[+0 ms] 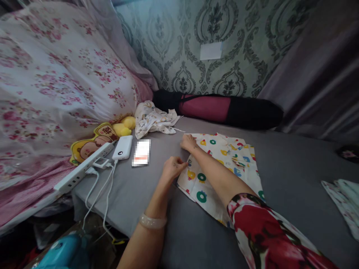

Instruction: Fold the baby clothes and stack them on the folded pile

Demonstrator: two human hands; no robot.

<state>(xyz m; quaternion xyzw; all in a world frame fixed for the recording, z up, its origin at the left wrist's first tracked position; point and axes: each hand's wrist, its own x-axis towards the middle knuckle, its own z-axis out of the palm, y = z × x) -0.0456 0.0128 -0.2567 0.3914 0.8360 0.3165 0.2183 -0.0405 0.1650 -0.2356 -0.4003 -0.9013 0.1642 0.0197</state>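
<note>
A white garment (203, 186) with a colourful print of green rings, yellow figures and red and blue shapes lies spread flat on the grey bed surface. Its far right part has a gathered, rumpled patch of fabric. My left hand (172, 168) is closed on the garment's left edge, thumb and finger pinching the cloth. Just beyond it, my right hand (189, 143) reaches across the garment and is closed at its far left corner. My right forearm hides part of the print, and the right fingertips are partly hidden.
A crumpled white printed cloth (155, 118) lies farther back, before a black and maroon long bag (207, 108). At left are a phone (141, 152), a power bank (122, 147), a power strip (84, 168) with cables and a yellow plush (95, 144). Folded cloth (342, 201) lies right.
</note>
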